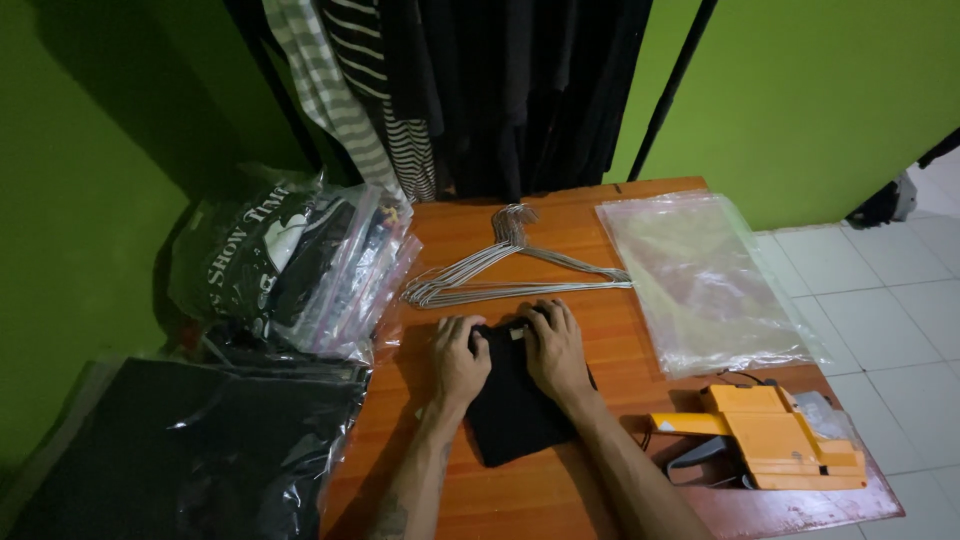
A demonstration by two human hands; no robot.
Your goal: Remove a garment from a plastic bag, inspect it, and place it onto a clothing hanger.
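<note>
Already folded into a compact rectangle, the black fabric garment (512,400) lies unbagged on the orange wooden table (560,490), left hand (458,358) and right hand (555,350) pressing flat, fingers extended, gripping nothing.

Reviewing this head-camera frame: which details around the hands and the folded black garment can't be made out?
- Folded black garment: top edge hidden under left hand and right hand; its type is unclear in the dim light.
- Small pale tag: too small to read.
- Orange tool: its dark underside is in shadow.
- Hanging clothes: cut off by the top edge.
</note>
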